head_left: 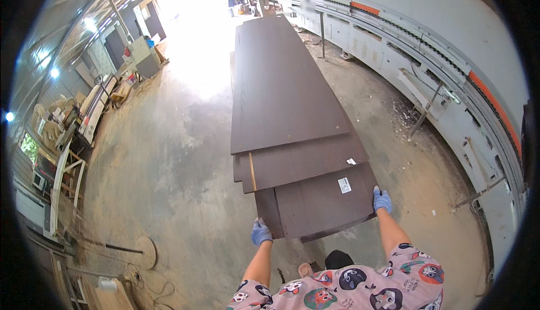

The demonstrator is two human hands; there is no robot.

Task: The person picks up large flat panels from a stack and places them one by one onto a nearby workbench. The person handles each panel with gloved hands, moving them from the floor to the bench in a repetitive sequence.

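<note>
A stack of long dark brown boards lies before me, its layers stepped back like stairs. The nearest brown board (315, 209) sticks out toward me and bears a white label (344, 185). My left hand (261, 231), in a blue-grey glove, is closed on this board's near left corner. On its right edge, near the corner, my right hand (382, 200) in a matching glove is closed too. The parts of the fingers under the board are hidden. Farther off lie a middle board (304, 165) with a small white tag and the large top board (287, 85).
A long white machine (365, 40) with orange strips and metal rails runs along the right. On the concrete floor (163, 141) at lower left stands a round base (148, 252) with a rod, beside loose cables. Wood pieces and a long bench (95, 110) line the left wall.
</note>
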